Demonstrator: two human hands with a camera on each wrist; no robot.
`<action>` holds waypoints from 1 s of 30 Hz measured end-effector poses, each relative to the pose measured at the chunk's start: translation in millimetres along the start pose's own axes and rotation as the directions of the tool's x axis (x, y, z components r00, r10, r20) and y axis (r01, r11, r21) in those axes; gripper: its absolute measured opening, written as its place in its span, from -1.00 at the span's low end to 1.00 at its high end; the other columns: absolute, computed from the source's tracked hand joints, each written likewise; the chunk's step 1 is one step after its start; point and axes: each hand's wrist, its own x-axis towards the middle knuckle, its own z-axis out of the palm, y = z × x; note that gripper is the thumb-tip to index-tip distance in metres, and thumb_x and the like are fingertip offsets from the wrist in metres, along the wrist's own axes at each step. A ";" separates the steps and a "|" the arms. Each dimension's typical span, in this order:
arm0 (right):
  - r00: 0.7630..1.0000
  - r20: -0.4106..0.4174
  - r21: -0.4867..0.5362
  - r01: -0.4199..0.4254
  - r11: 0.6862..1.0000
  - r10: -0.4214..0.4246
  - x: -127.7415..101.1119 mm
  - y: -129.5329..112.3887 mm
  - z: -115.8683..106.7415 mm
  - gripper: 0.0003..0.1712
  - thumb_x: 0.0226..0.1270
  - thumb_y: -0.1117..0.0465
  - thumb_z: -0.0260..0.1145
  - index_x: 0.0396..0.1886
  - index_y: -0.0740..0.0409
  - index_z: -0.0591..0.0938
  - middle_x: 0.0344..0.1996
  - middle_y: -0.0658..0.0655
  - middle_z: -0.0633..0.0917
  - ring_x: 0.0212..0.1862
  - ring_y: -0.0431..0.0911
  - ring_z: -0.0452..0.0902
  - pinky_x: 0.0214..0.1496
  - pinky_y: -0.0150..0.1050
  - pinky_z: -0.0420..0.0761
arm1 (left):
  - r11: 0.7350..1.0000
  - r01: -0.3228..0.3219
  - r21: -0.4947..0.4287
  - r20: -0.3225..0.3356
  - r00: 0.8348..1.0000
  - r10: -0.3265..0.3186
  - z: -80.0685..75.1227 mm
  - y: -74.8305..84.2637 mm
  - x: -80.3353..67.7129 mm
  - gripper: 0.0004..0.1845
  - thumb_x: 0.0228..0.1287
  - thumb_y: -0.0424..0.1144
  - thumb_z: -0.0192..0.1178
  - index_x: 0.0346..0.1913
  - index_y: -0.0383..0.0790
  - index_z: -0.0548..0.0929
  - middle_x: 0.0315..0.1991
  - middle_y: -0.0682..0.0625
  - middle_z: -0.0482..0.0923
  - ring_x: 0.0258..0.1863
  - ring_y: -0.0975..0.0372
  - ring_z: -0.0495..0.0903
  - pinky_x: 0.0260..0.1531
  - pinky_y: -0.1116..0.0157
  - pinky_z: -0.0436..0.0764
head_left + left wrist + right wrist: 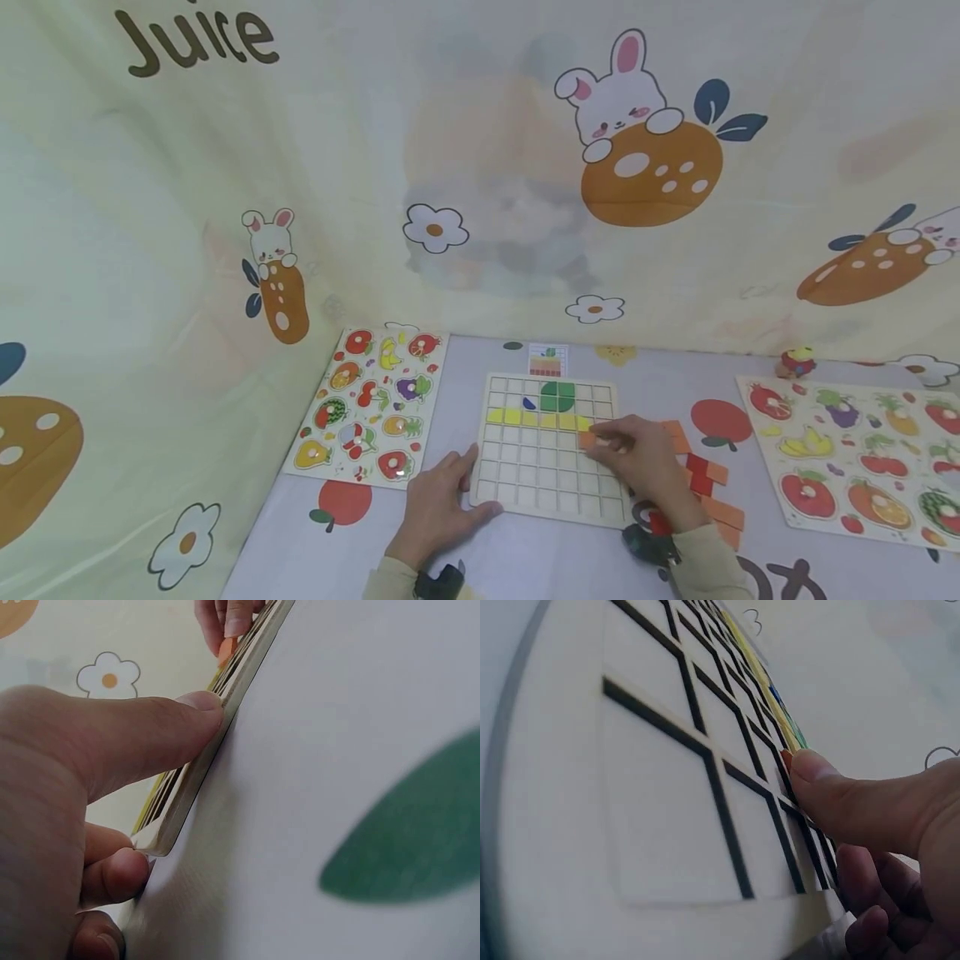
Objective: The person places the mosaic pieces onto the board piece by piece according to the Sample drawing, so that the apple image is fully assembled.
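Orange tile (587,439): pinched in the right hand (637,467), fingers curled about it, at the grid board (525,483) just under the yellow row (536,418). Left hand (438,504): fingers straight, thumb pressed to the board's near-left edge, steadying. Step judged: seating the tile; next calls for squaring it to a cell. Spare orange and red tiles (712,487) lie right of the board.

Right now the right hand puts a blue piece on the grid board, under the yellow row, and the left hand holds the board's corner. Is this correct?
Not quite: the piece in the right hand is orange, not blue, as the head view shows. The rest holds: it sits on the grid board just under the yellow row, and the left hand holds the board's near left corner.
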 end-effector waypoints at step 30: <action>0.989 -0.146 -0.129 -0.003 0.992 -0.016 5.3 40.2 -48.4 -0.45 0.45 0.00 0.45 0.33 0.16 0.67 0.12 0.31 0.70 0.02 0.17 0.61 0.01 0.10 0.72 | 1.000 -0.007 0.011 -0.008 1.000 0.007 -1.0 1.6 0.1 -0.02 0.08 0.34 0.50 0.53 -0.03 0.52 -0.37 0.27 0.33 -0.48 0.43 0.26 -0.45 0.42 0.22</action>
